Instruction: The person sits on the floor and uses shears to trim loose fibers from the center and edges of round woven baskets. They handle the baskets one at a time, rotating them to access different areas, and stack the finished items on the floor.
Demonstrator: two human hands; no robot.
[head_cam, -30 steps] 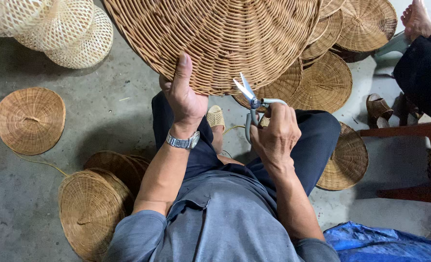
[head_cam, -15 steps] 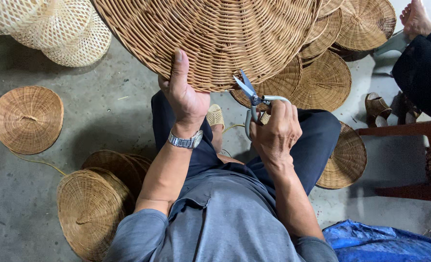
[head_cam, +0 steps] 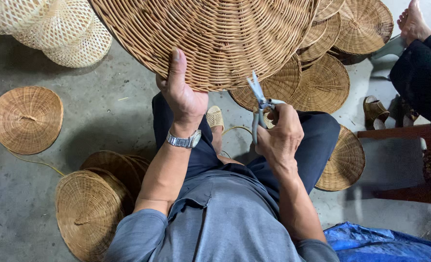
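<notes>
so the big woven tray point(head_cam: 210, 34) sits up front, left hand point(head_cam: 184, 94) clamped on its near rim, right hand point(head_cam: 279, 136) closed around scissors point(head_cam: 260, 99) pointing up, just right of it

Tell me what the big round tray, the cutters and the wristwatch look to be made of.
Big round tray: woven rattan or wicker, unvarnished tan, with visible coiled strands. Cutters in the right hand: bare grey metal blades with a dull shine. Wristwatch on the left hand's wrist: silvery metal link band, probably steel.
</notes>
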